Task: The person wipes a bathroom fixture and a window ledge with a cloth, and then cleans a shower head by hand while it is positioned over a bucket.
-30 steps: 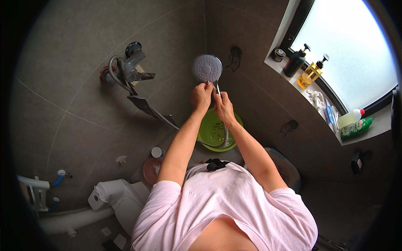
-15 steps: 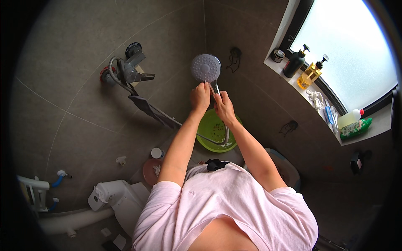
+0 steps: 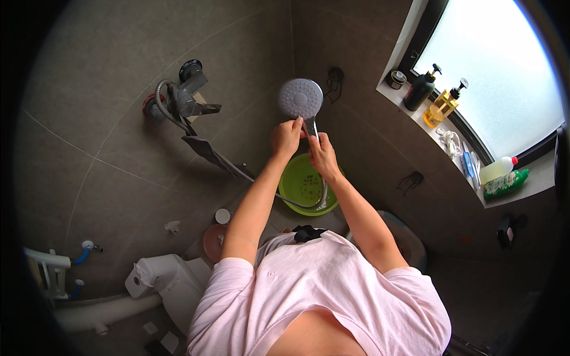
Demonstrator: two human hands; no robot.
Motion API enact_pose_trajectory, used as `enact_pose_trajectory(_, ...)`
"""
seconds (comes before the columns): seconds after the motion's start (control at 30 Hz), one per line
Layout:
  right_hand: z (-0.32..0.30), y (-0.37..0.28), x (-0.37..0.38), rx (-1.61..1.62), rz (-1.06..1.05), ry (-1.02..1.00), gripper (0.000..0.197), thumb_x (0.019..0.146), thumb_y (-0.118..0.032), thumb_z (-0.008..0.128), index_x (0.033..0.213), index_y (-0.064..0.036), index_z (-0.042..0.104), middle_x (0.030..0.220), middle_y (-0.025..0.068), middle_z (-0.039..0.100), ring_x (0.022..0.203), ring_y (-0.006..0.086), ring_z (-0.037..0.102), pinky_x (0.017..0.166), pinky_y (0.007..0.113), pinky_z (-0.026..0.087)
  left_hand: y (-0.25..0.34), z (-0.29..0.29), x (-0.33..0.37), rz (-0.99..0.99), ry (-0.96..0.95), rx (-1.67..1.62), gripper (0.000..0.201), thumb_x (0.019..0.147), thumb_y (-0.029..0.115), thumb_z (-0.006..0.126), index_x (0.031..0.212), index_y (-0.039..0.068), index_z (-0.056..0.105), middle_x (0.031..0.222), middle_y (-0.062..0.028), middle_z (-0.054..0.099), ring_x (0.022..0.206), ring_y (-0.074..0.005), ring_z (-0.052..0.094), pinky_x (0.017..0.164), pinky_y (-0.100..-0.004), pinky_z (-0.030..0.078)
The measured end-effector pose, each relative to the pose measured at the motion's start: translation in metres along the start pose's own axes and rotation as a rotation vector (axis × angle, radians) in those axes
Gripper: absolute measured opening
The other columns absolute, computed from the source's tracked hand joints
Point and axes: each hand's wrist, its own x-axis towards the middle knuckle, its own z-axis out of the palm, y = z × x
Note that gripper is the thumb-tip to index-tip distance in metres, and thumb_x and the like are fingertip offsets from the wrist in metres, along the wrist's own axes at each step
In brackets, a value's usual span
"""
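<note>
A round, pale-grey shower head (image 3: 300,99) with a chrome handle is held up in front of me, its nozzle face toward me. My right hand (image 3: 324,156) is closed around the lower handle. At the neck, just under the head's rim, the fingers of my left hand (image 3: 286,139) are pinched together on it; some fingertips are hidden. A metal hose (image 3: 325,191) hangs from the handle and loops left toward the wall mixer tap (image 3: 189,101). Beneath my hands a green basin (image 3: 291,184) stands on the floor, with small dark and reddish marks inside.
On the right, a window ledge (image 3: 409,121) carries a black pump bottle (image 3: 420,91), an amber pump bottle (image 3: 440,110) and a green bottle (image 3: 504,184). A toilet (image 3: 178,291) stands at lower left, near a pink basin (image 3: 212,243). Another basin (image 3: 404,234) sits by my right elbow.
The shower head and both hands have shifted slightly right. The left fingertips have moved from the rim's lower edge to beside the neck. Both hands stay closed.
</note>
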Motion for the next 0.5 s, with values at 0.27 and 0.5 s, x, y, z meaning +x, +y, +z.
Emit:
enact_pose_trajectory(0.27, -0.014, -0.009, -0.001, 0.11, 0.027, -0.124, 0.024, 0.097, -0.032, 0.04, 0.098, -0.0078, 0.045, 0.064, -0.0007, 0.047, 0.048, 0.0074, 0.043, 0.042, 0.022, 0.036, -0.017, -0.004, -0.002, -0.285, -0.307, -0.767, 0.04, 0.091, 0.043, 0.048, 0.099, 0.006, 0.061, 0.089, -0.0048, 0.065, 0.08, -0.0144, 0.061, 0.069, -0.0286, 0.047)
enact_pose_trajectory(0.5, -0.009, -0.009, -0.002, 0.135, -0.037, -0.211, 0.025, 0.096, -0.03, 0.04, 0.09, -0.0061, 0.041, 0.061, 0.0014, 0.046, 0.045, 0.0093, 0.043, 0.039, 0.024, 0.035, -0.017, -0.007, -0.008, -0.387, -0.633, -1.261, 0.05, 0.089, 0.052, 0.045, 0.117, 0.012, 0.051, 0.112, -0.0046, 0.058, 0.107, -0.0187, 0.053, 0.09, -0.0417, 0.041)
